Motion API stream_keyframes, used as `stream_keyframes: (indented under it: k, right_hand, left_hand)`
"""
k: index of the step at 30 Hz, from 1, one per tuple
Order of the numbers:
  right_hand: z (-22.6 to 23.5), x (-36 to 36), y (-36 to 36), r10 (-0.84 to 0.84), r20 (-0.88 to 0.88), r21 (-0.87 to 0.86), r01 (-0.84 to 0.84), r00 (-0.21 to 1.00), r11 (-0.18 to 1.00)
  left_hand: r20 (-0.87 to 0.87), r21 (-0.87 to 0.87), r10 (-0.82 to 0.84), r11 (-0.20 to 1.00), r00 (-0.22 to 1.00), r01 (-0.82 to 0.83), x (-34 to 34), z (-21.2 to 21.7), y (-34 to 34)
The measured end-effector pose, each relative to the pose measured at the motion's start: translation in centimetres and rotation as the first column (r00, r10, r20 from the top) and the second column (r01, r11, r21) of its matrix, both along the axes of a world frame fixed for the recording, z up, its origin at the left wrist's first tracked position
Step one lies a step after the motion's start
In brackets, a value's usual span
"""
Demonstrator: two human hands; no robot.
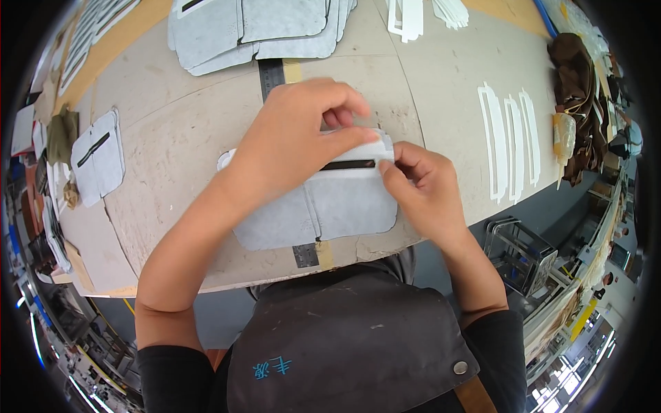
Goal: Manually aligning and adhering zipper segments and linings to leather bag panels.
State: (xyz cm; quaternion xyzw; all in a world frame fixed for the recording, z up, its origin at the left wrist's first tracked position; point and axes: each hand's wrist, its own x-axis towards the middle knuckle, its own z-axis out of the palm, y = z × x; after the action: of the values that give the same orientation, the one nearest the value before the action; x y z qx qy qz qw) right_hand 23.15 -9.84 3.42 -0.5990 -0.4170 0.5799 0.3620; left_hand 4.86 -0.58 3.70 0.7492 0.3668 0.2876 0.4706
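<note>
A pale grey panel [275, 220] lies in front of me at the table's near edge. Across its upper part runs a narrow dark slot [349, 164] bordered by a white strip. My left hand [296, 131] reaches over the panel, its thumb along the top right and its slightly blurred fingers curled above, apart from the thumb. The left end of the slot is hidden beneath that hand. At the panel's right edge, my right hand [427, 186] pinches the material beside the slot's right end, thumb on top.
Stacked grey panels [289, 20] lie at the back, and a similar slotted panel [98, 158] at the left. White frame-shaped strips [513, 148] are laid out on the right. A dark ruler [272, 77] is fixed to the board. Brown material [578, 89] hangs at the right edge.
</note>
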Motion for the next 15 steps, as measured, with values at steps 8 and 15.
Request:
stream_keyframes:
  k: [8, 15]
  right_hand:
    - [-1.0, 2.0, 0.7, -0.092, 0.586, 0.369, -0.165, 0.805, 0.915]
    - [-1.7, 1.0, 0.6, -0.104, 0.594, 0.384, -0.168, 0.797, 0.908]
  left_hand:
    - [-0.175, 0.575, -0.104, 0.796, 0.979, 0.188, -0.6, -4.3, -3.4]
    - [-0.285, 0.669, -0.122, 0.684, 0.951, 0.289, 0.2, -4.5, -3.2]
